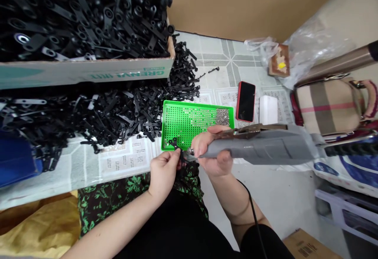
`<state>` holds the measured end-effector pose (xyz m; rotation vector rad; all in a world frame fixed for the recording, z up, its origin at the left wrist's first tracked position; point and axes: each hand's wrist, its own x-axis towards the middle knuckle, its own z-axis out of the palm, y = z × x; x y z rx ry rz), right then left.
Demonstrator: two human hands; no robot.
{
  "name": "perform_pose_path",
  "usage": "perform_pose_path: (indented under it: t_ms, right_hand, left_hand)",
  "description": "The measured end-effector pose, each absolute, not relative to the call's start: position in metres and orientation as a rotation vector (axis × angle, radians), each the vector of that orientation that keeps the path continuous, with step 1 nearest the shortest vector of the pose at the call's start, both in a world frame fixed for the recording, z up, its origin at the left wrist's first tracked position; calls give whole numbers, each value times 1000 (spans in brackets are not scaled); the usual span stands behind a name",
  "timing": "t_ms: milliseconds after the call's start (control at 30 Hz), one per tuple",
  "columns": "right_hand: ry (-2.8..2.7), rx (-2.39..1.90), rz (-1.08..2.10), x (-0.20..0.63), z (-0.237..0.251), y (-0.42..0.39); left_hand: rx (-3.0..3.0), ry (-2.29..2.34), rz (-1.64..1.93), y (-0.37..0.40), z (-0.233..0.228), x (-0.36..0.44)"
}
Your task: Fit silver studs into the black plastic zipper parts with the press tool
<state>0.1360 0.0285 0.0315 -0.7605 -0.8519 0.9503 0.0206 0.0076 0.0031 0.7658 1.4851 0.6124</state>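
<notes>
Our left hand (pixel 163 171) pinches a small black part (pixel 178 148), our right hand (pixel 211 150) clamps the grey driver (pixel 265 148); its tip could slip off and nick fingers.

The right hand (pixel 211 152) grips a matt grey plastic screwdriver (pixel 260 148) with a dull metal lever on top. The left hand (pixel 163 170) pinches a small glossy black plastic part (pixel 176 145). Just beyond both sits a bright green plastic tray (pixel 180 123), with a glossy-screened phone (pixel 246 101) further off.
</notes>
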Motion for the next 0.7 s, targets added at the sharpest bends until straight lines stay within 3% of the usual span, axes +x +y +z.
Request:
perform_pose_path:
  t_ms: [700]
  right_hand:
    - [-1101, -929, 1058, 134, 27, 13]
  left_hand:
    - [811, 1466, 642, 10, 10, 20]
